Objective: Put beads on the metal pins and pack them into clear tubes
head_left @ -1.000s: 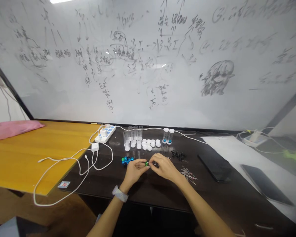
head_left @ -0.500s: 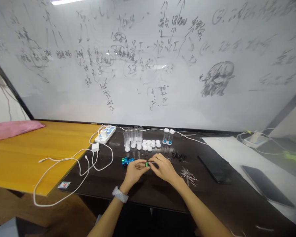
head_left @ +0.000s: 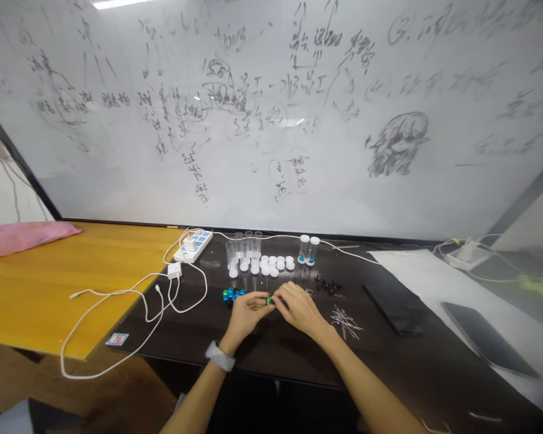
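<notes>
Between the fingertips of my left hand point(head_left: 248, 313) is a small shiny green ball point(head_left: 268, 301), held just above the dark table. A thin pale strand seems to rise from the ball. My right hand point(head_left: 297, 305) is closed in a pinch against the ball's right side; whatever lies between its fingertips is too small and hidden to name. Left of the hands sits a cluster of shiny blue and green balls point(head_left: 233, 295). Small black pieces point(head_left: 327, 285) lie beyond my right hand, and a loose pile of thin pale wire-like sticks point(head_left: 345, 321) is to its right.
Several clear tubes point(head_left: 248, 244) and white caps point(head_left: 278, 264) stand at the back. Two capped tubes point(head_left: 313, 250) hold blue balls. A power strip point(head_left: 194, 246) with white cables is at left. A black phone point(head_left: 391, 309) and another flat device point(head_left: 486, 339) lie right.
My right fingertips have shifted very slightly around the green ball. Both hands otherwise stay in place, and the things on the table have not moved.
</notes>
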`<state>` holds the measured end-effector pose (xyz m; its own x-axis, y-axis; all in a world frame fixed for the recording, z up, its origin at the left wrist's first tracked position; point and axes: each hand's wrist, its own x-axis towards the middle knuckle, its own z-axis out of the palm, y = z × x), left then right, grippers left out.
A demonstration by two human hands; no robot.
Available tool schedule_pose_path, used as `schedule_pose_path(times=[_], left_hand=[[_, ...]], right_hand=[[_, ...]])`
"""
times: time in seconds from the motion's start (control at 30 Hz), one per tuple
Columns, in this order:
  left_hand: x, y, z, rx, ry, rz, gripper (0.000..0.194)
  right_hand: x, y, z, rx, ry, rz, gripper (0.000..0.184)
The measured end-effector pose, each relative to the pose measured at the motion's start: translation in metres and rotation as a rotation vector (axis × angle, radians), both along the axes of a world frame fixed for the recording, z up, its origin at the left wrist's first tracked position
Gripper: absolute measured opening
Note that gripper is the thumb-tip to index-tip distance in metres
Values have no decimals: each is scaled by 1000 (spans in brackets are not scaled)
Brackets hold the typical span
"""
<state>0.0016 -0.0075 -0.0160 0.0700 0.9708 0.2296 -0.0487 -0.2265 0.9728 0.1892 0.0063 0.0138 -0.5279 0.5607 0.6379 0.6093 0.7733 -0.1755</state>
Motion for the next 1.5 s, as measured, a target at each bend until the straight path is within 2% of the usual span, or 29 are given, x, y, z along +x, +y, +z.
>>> schedule_pose_path(times=[0.17, 0.43, 0.83, 1.03, 1.23, 1.5], left_hand=[[0, 1, -2, 9, -4, -5, 37], [0, 0, 1, 12, 4, 10, 38], [0, 0, 1, 1, 7, 15, 38], [-1, 1, -3, 7, 12, 14, 38], [-1, 2, -5, 19, 6, 7, 37], [0, 1, -3, -9, -1, 25, 38]], right_hand=[[-1, -4, 2, -36, 23, 24, 10], [0, -2, 3, -118, 110, 64, 14], [2, -3, 5, -17, 11, 19, 15], [0, -2, 1, -18, -22, -1, 19], [1, -4, 3, -32, -9, 31, 14], [-3, -2, -2, -49, -10, -6, 23]])
